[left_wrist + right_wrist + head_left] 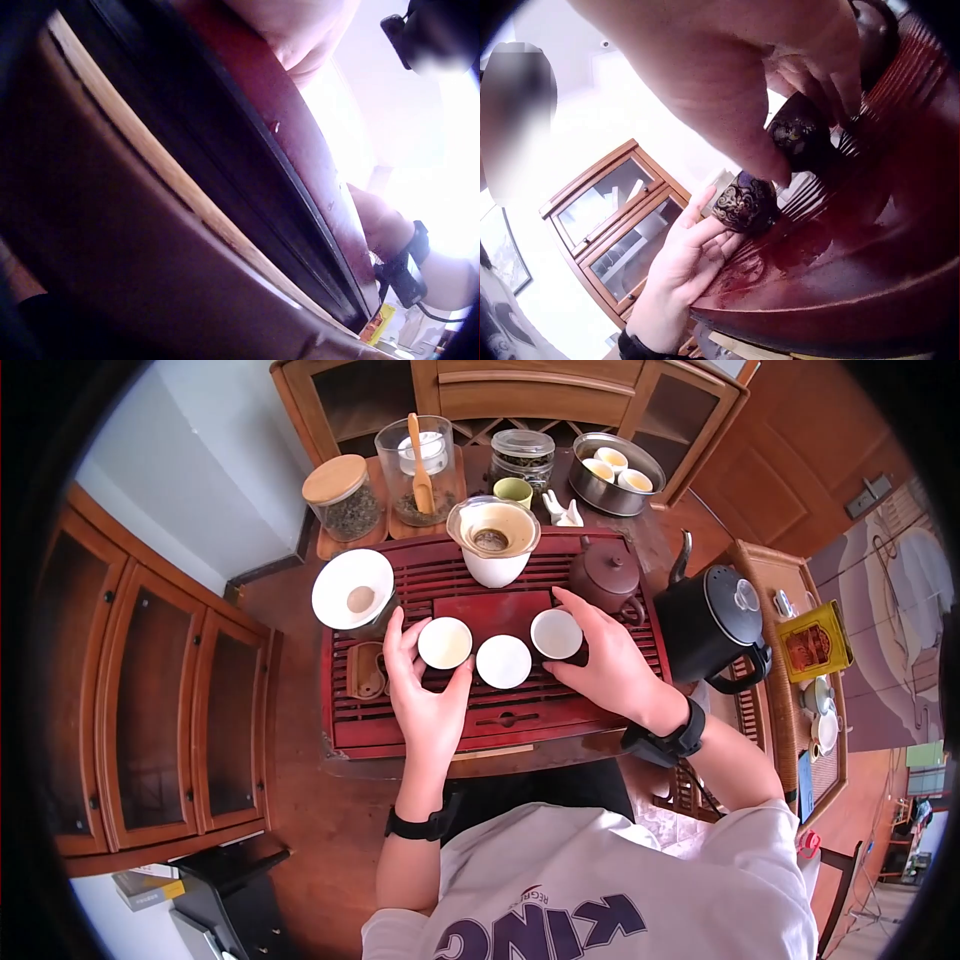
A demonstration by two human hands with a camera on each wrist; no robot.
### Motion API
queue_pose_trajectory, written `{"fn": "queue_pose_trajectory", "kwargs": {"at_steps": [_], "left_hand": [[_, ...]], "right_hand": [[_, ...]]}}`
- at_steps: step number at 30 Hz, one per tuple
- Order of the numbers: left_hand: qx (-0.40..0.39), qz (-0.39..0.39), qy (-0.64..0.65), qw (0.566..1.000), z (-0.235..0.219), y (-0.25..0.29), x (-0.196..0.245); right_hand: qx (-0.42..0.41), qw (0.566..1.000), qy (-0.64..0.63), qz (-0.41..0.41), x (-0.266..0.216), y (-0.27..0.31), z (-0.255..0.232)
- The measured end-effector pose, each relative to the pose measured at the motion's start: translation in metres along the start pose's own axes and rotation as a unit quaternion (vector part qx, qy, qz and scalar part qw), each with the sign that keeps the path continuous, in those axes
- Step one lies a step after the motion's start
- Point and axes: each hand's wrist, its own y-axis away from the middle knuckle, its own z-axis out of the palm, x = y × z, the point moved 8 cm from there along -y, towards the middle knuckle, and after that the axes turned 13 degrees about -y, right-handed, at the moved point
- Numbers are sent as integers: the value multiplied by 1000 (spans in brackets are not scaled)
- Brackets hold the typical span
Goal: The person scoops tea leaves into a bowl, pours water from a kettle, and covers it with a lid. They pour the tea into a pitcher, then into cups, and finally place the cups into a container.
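Observation:
Three small teacups with white insides stand in a row on the dark red slatted tea tray (390, 738). My left hand (425, 695) holds the left teacup (445, 643), which has a pale yellowish tint inside, between thumb and fingers. Around the right teacup (556, 634), my right hand (615, 665) curves its thumb and fingers. The middle teacup (504, 662) stands between the hands. In the right wrist view, the right teacup (799, 135) shows a dark, patterned outside. The left wrist view catches mostly the tray's side (225, 135).
Behind the cups stands a white vessel with a strainer (495, 550). A white bowl (353, 590) is at left; a brown teapot (607, 572) and black kettle (710, 615) are at right. Tea jars (345, 505) and a metal bowl with cups (617, 475) line the back.

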Motion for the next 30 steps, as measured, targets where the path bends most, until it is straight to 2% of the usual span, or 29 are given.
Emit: {"fn": "queue_pose_trajectory", "kwargs": {"at_steps": [4, 7, 10, 13, 16, 17, 19, 20, 22, 30], "left_hand": [[-1, 1, 0, 1000, 0, 0, 0], [-1, 1, 4, 1000, 0, 0, -1], [1, 7, -3, 1000, 0, 0, -1], [-2, 1, 0, 1000, 0, 0, -1], [-2, -2, 4, 1000, 0, 0, -2], [0, -1, 4, 1000, 0, -1, -2], [0, 3, -1, 1000, 0, 0, -1], [3, 2, -2, 1000, 0, 0, -2], [2, 13, -7, 1000, 0, 0, -2], [3, 14, -12, 1000, 0, 0, -1]], "right_hand": [[-6, 998, 21, -62, -9, -4, -4], [34, 996, -81, 8, -7, -12, -20], [62, 992, -106, 7, -22, -32, -41], [66, 996, -59, -26, -49, -56, -57], [54, 996, -63, -35, -50, -84, -61], [58, 994, -41, -82, -56, -93, -62], [67, 987, -7, -143, -68, -99, -59], [64, 987, -7, -144, -72, -103, -58], [73, 978, 104, -167, -79, -109, -55], [67, 946, 197, -249, -93, -117, -41]]}}
